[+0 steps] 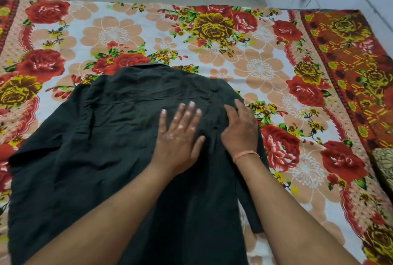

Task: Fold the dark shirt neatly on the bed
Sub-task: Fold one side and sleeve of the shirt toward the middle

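Forearms reach in over the dark shirt (102,137), spread back-up on the floral bed (265,69), hem cut off below; left hand (180,135) flat, fingers spread; right hand (240,128) presses the folded edge, fingertips hidden.

Both hands (209,135) flat on dark shirt (102,137)

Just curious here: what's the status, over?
Left hand flat, pressing dark shirt. Right hand on its right edge, fingers curled. Shirt back-up on floral bedsheet, collar far. Nothing obstructing.
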